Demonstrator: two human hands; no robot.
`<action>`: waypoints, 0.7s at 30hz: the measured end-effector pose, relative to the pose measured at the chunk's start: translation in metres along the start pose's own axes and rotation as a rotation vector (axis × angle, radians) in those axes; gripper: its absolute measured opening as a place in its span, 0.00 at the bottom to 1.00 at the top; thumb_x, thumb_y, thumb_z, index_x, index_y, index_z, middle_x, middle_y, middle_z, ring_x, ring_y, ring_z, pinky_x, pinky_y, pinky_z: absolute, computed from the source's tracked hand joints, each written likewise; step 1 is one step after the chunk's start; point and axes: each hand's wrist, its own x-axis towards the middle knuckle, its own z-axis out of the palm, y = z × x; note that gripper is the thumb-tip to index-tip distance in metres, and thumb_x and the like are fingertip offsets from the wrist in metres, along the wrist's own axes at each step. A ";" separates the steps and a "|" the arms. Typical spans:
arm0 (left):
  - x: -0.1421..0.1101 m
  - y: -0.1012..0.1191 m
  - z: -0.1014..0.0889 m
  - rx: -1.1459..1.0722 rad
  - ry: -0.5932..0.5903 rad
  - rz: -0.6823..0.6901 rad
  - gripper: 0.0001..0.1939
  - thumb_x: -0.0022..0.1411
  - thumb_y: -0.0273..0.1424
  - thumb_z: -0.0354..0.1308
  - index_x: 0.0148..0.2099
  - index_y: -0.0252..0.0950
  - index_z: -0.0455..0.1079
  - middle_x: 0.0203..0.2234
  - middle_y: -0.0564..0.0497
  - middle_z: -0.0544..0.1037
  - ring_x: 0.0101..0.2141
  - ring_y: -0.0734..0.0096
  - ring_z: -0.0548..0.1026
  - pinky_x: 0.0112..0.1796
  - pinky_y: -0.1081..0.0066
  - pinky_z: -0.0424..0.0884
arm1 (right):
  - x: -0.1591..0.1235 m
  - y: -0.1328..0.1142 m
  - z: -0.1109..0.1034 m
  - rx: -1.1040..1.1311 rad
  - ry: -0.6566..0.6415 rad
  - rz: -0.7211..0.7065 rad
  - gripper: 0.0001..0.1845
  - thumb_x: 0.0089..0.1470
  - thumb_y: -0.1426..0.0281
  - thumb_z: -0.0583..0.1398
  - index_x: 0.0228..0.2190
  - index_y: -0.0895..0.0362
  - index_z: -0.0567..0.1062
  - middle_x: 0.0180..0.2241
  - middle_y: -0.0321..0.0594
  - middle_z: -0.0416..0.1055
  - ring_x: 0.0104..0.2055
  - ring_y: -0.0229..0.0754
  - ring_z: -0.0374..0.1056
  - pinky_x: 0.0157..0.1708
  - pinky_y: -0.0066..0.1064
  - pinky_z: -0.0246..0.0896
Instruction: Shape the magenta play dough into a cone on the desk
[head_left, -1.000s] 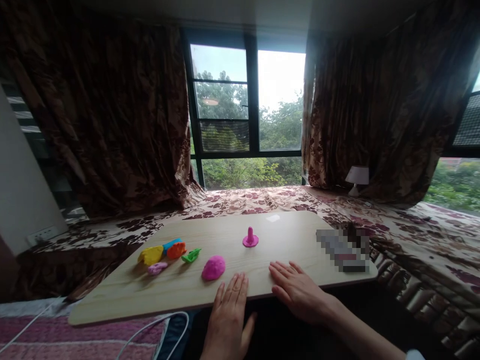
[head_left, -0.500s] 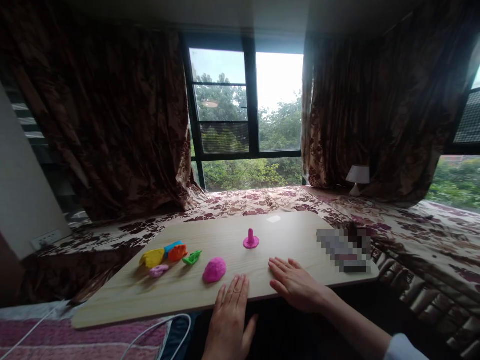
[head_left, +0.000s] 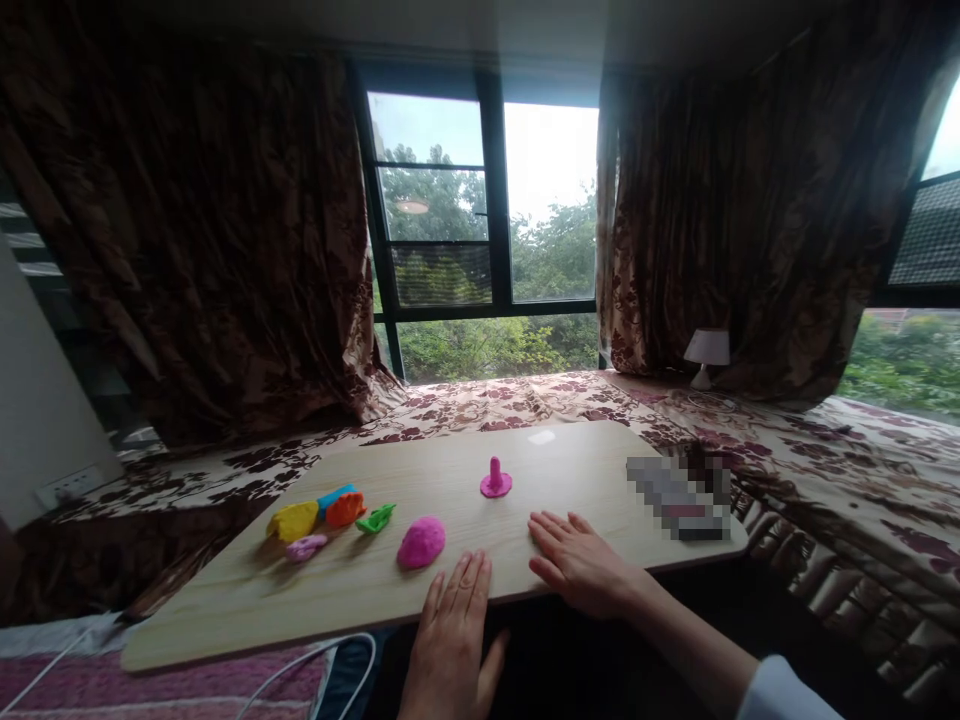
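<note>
My left hand lies flat over the front edge of the wooden tabletop, fingers stretched out and holding nothing. Just beyond its fingertips sits a rounded lump of magenta modelling clay. My right hand rests palm down on the board, its fingers extended and nothing in them. Ahead of both hands stands a magenta clay piece, a flat disc with an upright peg. To the left lie clay lumps in yellow, blue, orange, green and light pink.
A blurred-out object lies at the board's right end. A white cable loops by the front edge at left. Behind the board, a floral-covered ledge holds a small white lamp near the window.
The whole view has shifted slightly, so things appear a little further left. Both hands stay flat in the same places, and the clay pieces have not moved on the board.
</note>
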 end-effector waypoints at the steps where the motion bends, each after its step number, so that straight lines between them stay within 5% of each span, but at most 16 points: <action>1: 0.000 -0.002 0.001 0.009 0.017 0.020 0.31 0.59 0.30 0.49 0.64 0.34 0.48 0.61 0.48 0.57 0.60 0.61 0.55 0.55 0.58 0.53 | 0.009 0.003 -0.003 -0.004 0.011 0.016 0.30 0.61 0.56 0.41 0.60 0.57 0.51 0.62 0.46 0.45 0.64 0.48 0.40 0.60 0.50 0.34; 4: 0.000 -0.007 0.006 0.045 0.066 0.061 0.31 0.57 0.30 0.50 0.63 0.32 0.50 0.60 0.47 0.59 0.59 0.61 0.56 0.55 0.60 0.54 | 0.016 0.005 -0.005 -0.012 0.019 0.012 0.30 0.61 0.56 0.42 0.59 0.58 0.53 0.62 0.48 0.46 0.64 0.50 0.41 0.59 0.52 0.35; 10: 0.001 0.001 0.002 0.009 -0.009 -0.016 0.31 0.59 0.30 0.48 0.64 0.34 0.47 0.62 0.49 0.55 0.61 0.62 0.52 0.57 0.58 0.50 | -0.038 -0.011 0.009 0.016 -0.016 -0.097 0.30 0.60 0.55 0.42 0.61 0.51 0.47 0.63 0.39 0.40 0.65 0.44 0.37 0.62 0.46 0.27; 17: 0.001 -0.006 0.007 0.060 0.085 0.064 0.32 0.56 0.29 0.51 0.63 0.33 0.51 0.59 0.48 0.60 0.59 0.62 0.57 0.54 0.61 0.54 | 0.020 0.010 -0.006 -0.012 0.029 0.019 0.30 0.61 0.56 0.42 0.59 0.58 0.54 0.62 0.48 0.47 0.64 0.49 0.41 0.59 0.52 0.34; 21: -0.001 -0.007 0.007 0.062 0.102 0.064 0.32 0.55 0.28 0.51 0.62 0.34 0.52 0.58 0.47 0.62 0.58 0.62 0.59 0.54 0.61 0.56 | -0.001 0.001 -0.001 -0.010 0.009 -0.025 0.30 0.60 0.55 0.43 0.60 0.56 0.52 0.62 0.46 0.45 0.64 0.47 0.40 0.61 0.49 0.31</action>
